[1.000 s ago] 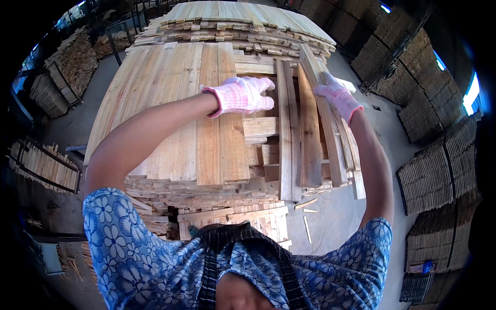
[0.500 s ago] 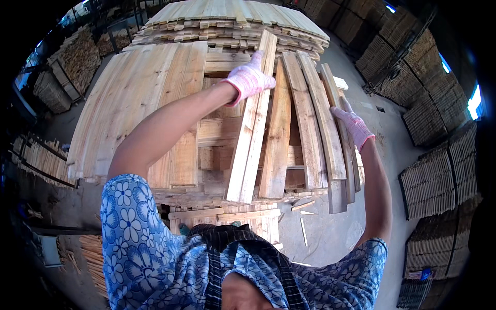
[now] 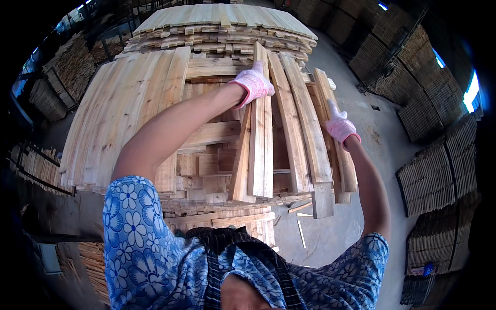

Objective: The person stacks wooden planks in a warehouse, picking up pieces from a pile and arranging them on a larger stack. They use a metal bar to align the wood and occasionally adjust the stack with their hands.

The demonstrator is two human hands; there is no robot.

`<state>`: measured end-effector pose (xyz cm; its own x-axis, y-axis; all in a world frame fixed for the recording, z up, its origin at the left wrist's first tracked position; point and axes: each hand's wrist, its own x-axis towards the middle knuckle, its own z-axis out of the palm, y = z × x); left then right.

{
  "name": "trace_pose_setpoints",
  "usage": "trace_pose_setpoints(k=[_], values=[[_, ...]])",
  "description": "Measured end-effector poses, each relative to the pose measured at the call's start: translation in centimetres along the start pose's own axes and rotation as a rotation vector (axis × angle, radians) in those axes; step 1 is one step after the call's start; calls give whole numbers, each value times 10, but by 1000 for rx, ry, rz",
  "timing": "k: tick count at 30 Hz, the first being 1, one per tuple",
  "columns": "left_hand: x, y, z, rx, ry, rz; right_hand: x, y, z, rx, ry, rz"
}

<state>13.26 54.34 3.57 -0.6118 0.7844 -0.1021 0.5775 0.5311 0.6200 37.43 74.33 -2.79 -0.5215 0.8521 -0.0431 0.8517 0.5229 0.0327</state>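
Observation:
My left hand (image 3: pixel 253 85), in a pink and white knit glove, is closed around the upper part of a long wooden board (image 3: pixel 262 150). That board lies nearly lengthwise over the gap in the stack's top layer. A second board (image 3: pixel 241 173) shows slanting out from under its left side. My right hand (image 3: pixel 340 126), gloved alike, is wrapped around the outer wooden plank (image 3: pixel 346 170) at the stack's right edge, its palm side hidden. Between my hands lie two loose boards (image 3: pixel 291 124) (image 3: pixel 310 129), slightly fanned.
Boards laid side by side (image 3: pixel 119 113) cover the stack's left half. Crosswise timbers (image 3: pixel 217 133) show in the gap. Another board stack (image 3: pixel 222 36) stands behind. Tall wood piles (image 3: pixel 429 181) line the right side, and wood scraps (image 3: pixel 301 233) lie on the concrete floor (image 3: pixel 330 232).
The left-hand board has swung from a slant to nearly straight, uncovering the slanting board on its left. My right hand has shifted slightly left and nearer, its fingers now curled around the outer plank.

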Motion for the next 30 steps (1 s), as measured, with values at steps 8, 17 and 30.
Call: trace_pose_setpoints(k=[8, 17, 30], values=[[-23, -97, -56, -63, 105, -98, -42, -96, -64, 277, 126, -274], [-10, -69, -11, 490, 222, -358, -48, -102, -38, 204, -64, -250], [-24, -128, -42, 596, 348, -183, -80, -105, -82, 880, -115, -391]])
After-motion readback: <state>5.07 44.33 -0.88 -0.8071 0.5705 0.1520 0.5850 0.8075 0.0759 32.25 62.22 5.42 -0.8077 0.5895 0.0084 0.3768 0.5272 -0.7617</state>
